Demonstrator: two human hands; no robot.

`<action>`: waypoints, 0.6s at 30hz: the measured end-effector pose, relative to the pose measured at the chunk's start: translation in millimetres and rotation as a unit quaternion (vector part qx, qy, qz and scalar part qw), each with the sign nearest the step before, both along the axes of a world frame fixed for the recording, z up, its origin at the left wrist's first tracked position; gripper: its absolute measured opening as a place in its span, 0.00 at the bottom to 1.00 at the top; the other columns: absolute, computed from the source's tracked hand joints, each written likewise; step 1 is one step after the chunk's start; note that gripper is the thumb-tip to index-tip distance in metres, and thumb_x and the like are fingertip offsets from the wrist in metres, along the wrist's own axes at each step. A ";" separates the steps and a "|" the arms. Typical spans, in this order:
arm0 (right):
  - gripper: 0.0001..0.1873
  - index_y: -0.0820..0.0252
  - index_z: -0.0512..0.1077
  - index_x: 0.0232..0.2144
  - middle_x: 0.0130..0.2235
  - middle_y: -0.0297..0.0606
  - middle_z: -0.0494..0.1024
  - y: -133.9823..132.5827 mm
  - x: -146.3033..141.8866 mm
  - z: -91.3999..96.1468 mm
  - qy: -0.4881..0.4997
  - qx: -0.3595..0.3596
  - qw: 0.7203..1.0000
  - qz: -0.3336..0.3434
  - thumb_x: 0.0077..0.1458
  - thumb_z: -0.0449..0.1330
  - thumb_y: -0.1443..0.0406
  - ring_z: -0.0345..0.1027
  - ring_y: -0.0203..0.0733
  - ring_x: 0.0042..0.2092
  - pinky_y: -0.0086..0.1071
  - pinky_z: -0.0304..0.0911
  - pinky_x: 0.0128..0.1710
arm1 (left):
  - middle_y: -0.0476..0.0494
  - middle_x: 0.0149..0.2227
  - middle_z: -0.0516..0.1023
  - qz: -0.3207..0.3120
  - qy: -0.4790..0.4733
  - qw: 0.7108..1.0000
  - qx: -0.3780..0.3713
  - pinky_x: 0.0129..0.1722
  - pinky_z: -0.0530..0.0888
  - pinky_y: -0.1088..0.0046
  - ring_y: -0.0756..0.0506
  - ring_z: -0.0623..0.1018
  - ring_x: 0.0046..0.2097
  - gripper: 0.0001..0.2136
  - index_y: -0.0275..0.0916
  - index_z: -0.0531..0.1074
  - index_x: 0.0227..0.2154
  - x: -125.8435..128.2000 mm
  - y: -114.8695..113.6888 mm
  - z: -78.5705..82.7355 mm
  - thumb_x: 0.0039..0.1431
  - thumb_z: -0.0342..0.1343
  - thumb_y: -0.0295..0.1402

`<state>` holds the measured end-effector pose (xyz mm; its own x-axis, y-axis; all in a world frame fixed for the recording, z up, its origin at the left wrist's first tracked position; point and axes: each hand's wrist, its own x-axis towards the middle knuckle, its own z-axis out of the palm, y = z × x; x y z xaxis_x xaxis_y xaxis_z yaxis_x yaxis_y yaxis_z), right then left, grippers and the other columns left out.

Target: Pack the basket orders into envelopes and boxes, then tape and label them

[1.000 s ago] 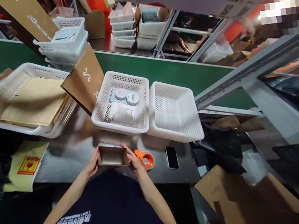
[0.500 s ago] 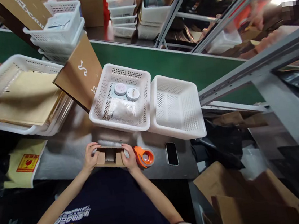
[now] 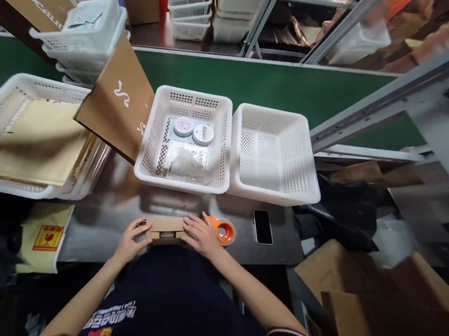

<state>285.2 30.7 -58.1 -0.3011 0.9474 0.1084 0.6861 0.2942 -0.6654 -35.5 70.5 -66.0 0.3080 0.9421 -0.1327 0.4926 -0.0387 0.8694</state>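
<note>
A small brown cardboard box (image 3: 166, 224) lies at the bench's front edge, close against my body. Its top panel is folded partly over, and a narrow dark gap shows on the side towards me. My left hand (image 3: 132, 241) grips the box's left end, fingertips on the panel. Over the right end, my right hand (image 3: 203, 235) holds the panel with its fingers laid across the corner. An orange tape dispenser (image 3: 225, 232) sits just beside my right hand, partly covered by it. The undersides of both hands are hidden.
A white basket (image 3: 186, 186) holds two round tins and clear packets; another white basket (image 3: 279, 196) adjoins it. A phone (image 3: 262, 227) lies right of the tape. Yellowish mailers (image 3: 41, 141) fill a left basket. An upright cardboard sheet (image 3: 118, 99) and a metal frame (image 3: 364, 110) stand nearby.
The box's raised top panel has come down over the opening, hiding the small side flaps. My right hand has shifted from the panel's edge to lie over its corner. The view has shifted slightly.
</note>
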 end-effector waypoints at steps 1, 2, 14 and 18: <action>0.14 0.52 0.81 0.49 0.56 0.46 0.82 2.2 -7.3 -3.1 0.014 0.003 0.999 -0.032 0.67 0.60 0.55 0.72 0.55 0.62 0.65 0.45 0.71 | 0.35 0.58 0.78 0.044 -0.021 0.999 -0.009 0.63 0.74 0.50 0.34 0.78 0.59 0.23 0.45 0.85 0.46 6.8 0.9 -1.3 0.59 0.62 0.55; 0.13 0.52 0.81 0.46 0.54 0.46 0.83 3.7 -13.1 -6.1 0.027 0.006 0.998 -0.056 0.69 0.58 0.56 0.73 0.54 0.60 0.64 0.47 0.71 | 0.36 0.55 0.80 0.078 -0.036 0.996 -0.015 0.61 0.75 0.50 0.35 0.80 0.56 0.22 0.44 0.86 0.43 12.9 1.7 -2.6 0.60 0.61 0.56; 0.32 0.63 0.79 0.41 0.45 0.63 0.81 -56.5 48.5 -40.5 -0.132 -0.150 0.909 -0.367 0.46 0.71 0.42 0.71 0.72 0.54 0.64 0.60 0.59 | 0.36 0.55 0.82 0.101 -0.087 0.989 -0.064 0.61 0.76 0.50 0.34 0.80 0.56 0.23 0.43 0.86 0.43 23.9 5.1 0.2 0.57 0.63 0.56; 0.25 0.58 0.77 0.30 0.39 0.55 0.83 -40.5 51.1 -29.9 0.004 -0.187 0.917 -0.352 0.43 0.72 0.44 0.74 0.67 0.52 0.63 0.54 0.65 | 0.36 0.54 0.83 0.072 -0.102 0.989 -0.074 0.62 0.75 0.51 0.34 0.80 0.57 0.24 0.43 0.85 0.48 29.2 17.5 -1.1 0.58 0.64 0.55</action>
<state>336.3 -9.9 -87.9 0.3988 0.8783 -0.2638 0.6130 -0.4693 -0.6356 -6.2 88.0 -67.1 0.2067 0.9532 -0.2205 0.2965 0.1537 0.9426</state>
